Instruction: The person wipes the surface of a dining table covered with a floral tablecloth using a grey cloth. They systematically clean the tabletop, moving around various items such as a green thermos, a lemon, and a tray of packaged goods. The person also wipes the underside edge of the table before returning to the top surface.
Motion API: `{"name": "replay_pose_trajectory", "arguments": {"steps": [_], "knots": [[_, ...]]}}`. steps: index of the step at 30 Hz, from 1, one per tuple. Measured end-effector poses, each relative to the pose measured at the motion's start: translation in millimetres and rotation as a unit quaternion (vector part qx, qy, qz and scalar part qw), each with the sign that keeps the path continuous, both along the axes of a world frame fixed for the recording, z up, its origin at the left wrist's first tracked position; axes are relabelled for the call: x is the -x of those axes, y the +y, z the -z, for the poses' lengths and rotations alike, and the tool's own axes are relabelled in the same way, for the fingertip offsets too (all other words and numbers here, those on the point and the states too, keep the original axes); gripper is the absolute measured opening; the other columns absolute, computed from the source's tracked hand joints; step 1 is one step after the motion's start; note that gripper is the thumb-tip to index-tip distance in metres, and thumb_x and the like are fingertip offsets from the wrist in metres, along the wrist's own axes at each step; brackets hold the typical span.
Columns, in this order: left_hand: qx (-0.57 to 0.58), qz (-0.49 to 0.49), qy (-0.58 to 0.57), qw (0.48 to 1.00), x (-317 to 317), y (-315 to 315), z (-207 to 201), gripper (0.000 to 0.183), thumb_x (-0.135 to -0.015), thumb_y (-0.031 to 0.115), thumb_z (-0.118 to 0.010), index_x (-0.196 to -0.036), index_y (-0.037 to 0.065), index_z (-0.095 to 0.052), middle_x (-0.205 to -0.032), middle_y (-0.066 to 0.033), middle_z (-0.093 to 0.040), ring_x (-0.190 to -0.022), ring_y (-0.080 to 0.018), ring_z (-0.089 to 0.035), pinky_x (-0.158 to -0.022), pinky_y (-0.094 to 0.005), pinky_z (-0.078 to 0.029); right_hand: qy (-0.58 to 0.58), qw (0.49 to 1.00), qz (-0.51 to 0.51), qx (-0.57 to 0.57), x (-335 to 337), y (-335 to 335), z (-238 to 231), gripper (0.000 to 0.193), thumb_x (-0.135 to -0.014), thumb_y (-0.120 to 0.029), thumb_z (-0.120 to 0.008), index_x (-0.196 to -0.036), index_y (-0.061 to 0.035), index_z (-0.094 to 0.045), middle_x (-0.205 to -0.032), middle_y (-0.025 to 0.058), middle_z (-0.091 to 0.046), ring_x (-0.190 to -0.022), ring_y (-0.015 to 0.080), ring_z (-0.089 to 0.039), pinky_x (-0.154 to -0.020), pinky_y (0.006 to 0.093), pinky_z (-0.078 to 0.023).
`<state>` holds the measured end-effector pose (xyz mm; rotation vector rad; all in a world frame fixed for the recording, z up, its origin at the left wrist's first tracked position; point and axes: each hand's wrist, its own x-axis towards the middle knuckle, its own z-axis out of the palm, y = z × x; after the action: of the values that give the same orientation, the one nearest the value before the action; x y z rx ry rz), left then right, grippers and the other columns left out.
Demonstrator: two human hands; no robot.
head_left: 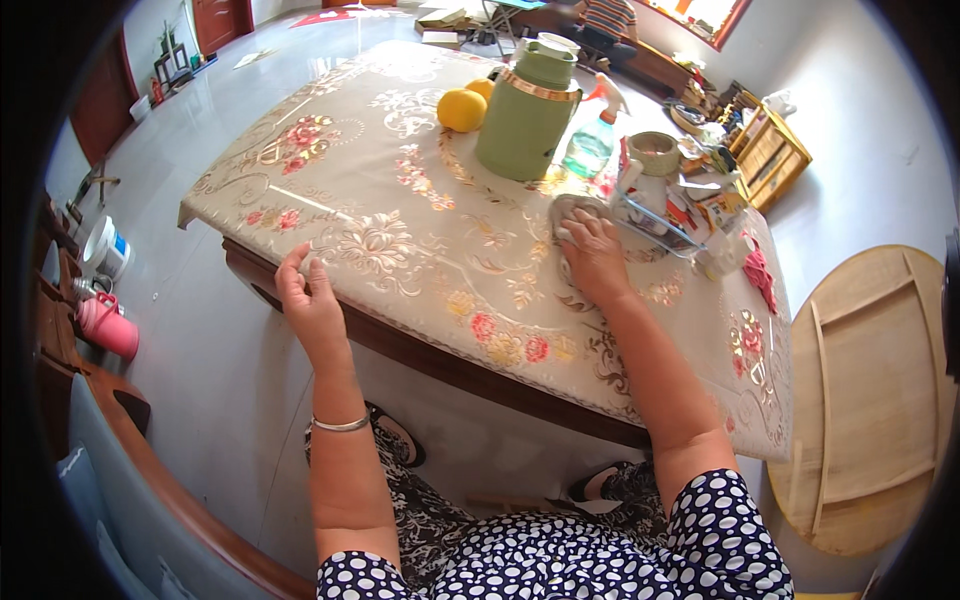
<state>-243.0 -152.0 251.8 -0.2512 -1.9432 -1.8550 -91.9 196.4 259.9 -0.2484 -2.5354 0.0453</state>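
On the flowered tablecloth (pixel 400 290), my right hand (pixel 596 262) presses down on a folded grey cloth (pixel 572 212), its fingers resting over it. My left hand (pixel 312 300) is raised by the table's near left edge, thumb and fingers apart, with nothing in it. Beyond the grey cloth stand a green thermos jug (pixel 528 120) with a copper-coloured band and a clear spray bottle (pixel 592 145) of bluish liquid with a red and white trigger. A yellow fruit (pixel 461 110) lies left of the jug, a second one partly hidden behind it.
A blue-edged clear tray (pixel 660 228) of small items, a roll of tape (pixel 653 152) and a red cloth (pixel 759 275) crowd the table's right side. A round wooden board (pixel 865 400) leans at right. Buckets (pixel 108 325) stand left; another person (pixel 608 22) sits far back.
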Motion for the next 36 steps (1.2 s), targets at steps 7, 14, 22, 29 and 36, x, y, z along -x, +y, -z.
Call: {"name": "replay_pose_trajectory", "arguments": {"steps": [7,14,22,29,36], "knots": [[0.064,-0.023,0.017,0.998,5.5,-5.4,-0.3,0.024,-0.097,0.014,-0.053,-0.119,0.007,-0.057,-0.093,0.0046,-0.051,-0.074,-0.0031,-0.037,-0.067,-0.0176,-0.037,-0.038,0.997,-0.041,0.053,114.9,-64.8,-4.8,0.034,-0.091,-0.027,-0.053,-0.121,-0.0122,-0.059,-0.138,0.0093,-0.048,-0.124,0.0385,-0.041,-0.108,0.0443,-0.029],[0.044,-0.016,-0.029,0.998,9.1,0.4,-5.6,0.023,-0.094,0.012,-0.055,-0.115,0.003,-0.058,-0.117,-0.0052,-0.057,-0.101,-0.0166,-0.052,-0.087,-0.0295,-0.041,-0.085,0.982,-0.163,-0.048,198.2,-188.0,-12.3,0.030,-0.087,-0.022,-0.055,-0.114,-0.0108,-0.062,-0.133,0.0113,-0.051,-0.127,0.0247,-0.042,-0.108,0.0431,-0.030],[0.053,-0.020,-0.009,0.998,16.6,4.0,0.4,0.025,-0.095,0.014,-0.055,-0.117,0.003,-0.058,-0.117,-0.0065,-0.059,-0.103,-0.0182,-0.053,-0.087,-0.0307,-0.041,-0.135,0.972,-0.175,0.083,156.0,-188.6,-23.4,0.041,-0.089,-0.032,-0.053,-0.128,-0.0175,-0.055,-0.147,0.0045,-0.037,-0.131,0.0371,-0.037,-0.106,0.0444,-0.034],[0.104,-0.030,0.043,0.993,14.4,15.1,1.3,0.025,-0.096,0.015,-0.054,-0.118,0.003,-0.058,-0.120,-0.0066,-0.059,-0.107,-0.0185,-0.052,-0.095,-0.0320,-0.039,-0.114,0.990,0.003,0.079,80.7,-93.5,-14.4,0.040,-0.091,-0.031,-0.051,-0.128,-0.0183,-0.055,-0.149,0.0041,-0.035,-0.130,0.0357,-0.038,-0.106,0.0467,-0.033],[0.094,-0.019,0.068,0.993,29.4,9.8,19.1,0.024,-0.094,0.012,-0.055,-0.115,0.002,-0.059,-0.116,-0.0086,-0.060,-0.104,-0.0215,-0.054,-0.091,-0.0335,-0.042,-0.073,0.990,0.089,0.081,-27.1,-12.8,-11.6,0.038,-0.089,-0.027,-0.056,-0.125,-0.0159,-0.057,-0.143,0.0053,-0.043,-0.129,0.0344,-0.039,-0.105,0.0441,-0.034]]}}
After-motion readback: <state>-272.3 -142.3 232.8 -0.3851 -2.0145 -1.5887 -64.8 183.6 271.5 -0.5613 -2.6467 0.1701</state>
